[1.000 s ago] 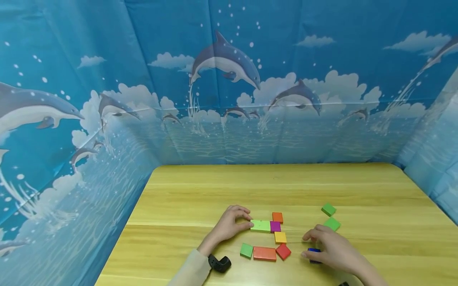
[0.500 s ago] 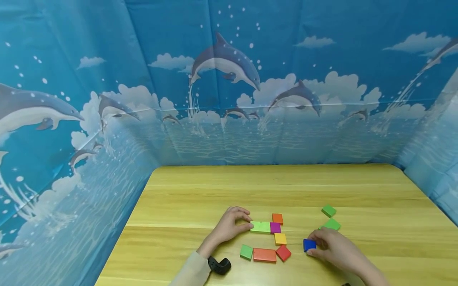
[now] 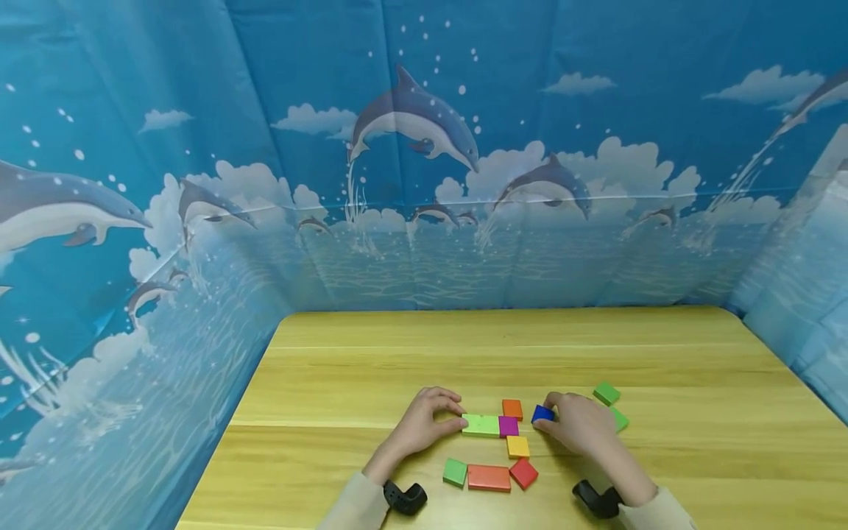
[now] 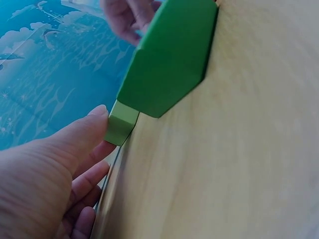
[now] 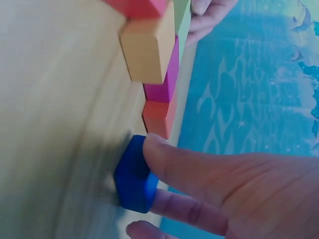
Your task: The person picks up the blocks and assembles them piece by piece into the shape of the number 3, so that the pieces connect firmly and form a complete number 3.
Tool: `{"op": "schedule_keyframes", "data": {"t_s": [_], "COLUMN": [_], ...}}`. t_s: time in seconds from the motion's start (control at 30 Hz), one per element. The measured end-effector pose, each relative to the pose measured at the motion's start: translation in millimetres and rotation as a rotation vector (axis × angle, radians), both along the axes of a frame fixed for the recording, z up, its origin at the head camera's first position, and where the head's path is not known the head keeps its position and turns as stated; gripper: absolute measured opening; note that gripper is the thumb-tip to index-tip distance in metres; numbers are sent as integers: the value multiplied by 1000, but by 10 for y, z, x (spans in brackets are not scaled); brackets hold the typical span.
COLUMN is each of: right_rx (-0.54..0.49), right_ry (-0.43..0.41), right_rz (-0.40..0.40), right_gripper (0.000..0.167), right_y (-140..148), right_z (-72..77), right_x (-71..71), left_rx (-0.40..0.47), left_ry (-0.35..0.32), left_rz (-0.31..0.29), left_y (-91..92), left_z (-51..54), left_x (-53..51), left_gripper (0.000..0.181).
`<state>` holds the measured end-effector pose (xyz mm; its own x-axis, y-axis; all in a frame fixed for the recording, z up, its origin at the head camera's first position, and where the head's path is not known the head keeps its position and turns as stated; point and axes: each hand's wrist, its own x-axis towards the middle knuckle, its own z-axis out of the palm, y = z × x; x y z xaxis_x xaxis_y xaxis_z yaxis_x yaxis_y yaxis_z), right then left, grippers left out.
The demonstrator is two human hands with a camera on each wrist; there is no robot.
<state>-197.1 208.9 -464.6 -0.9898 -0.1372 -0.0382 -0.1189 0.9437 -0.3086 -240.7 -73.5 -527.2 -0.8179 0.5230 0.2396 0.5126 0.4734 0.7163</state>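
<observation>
My right hand [image 3: 584,422] pinches a small blue block [image 3: 543,414] between thumb and fingers, to the right of the other blocks. In the right wrist view the blue block [image 5: 135,174] looks tilted by the thumb. My left hand [image 3: 424,422] holds the left end of a long lime-green block [image 3: 480,425] with thumb and forefinger. A purple block [image 3: 509,426] touches that block's right end. Above the purple one sits an orange block [image 3: 512,409], and a yellow block [image 3: 518,447] lies just below it.
Nearer the front lie a green block [image 3: 454,472], a long red-orange block [image 3: 489,478] and a turned red block [image 3: 524,473]. Two more green blocks, one [image 3: 606,393] farther back, lie beyond my right hand on the wooden table [image 3: 344,361]. A dolphin-print curtain [image 3: 397,258] surrounds the table.
My right hand has gripped the blue block and carried it left and farther back, close to the purple and orange blocks. My left hand has stayed at the lime-green block.
</observation>
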Motion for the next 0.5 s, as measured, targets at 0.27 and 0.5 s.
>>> {"op": "schedule_keyframes", "data": {"t_s": [0.27,0.5], "right_rx": [-30,-111], "right_ry": [8,32], "right_rz": [-57,-105], "right_gripper": [33,36], "right_y": [-63,-136], "right_z": [-81,-122], "right_x": [-301,-431], "left_rx": [10,22], "left_ry": [4,20], "left_rz": [-2,-6], "left_y": [-4,4], "left_z": [-34,-47], "left_x": [11,-11], "left_gripper": [17,17]}}
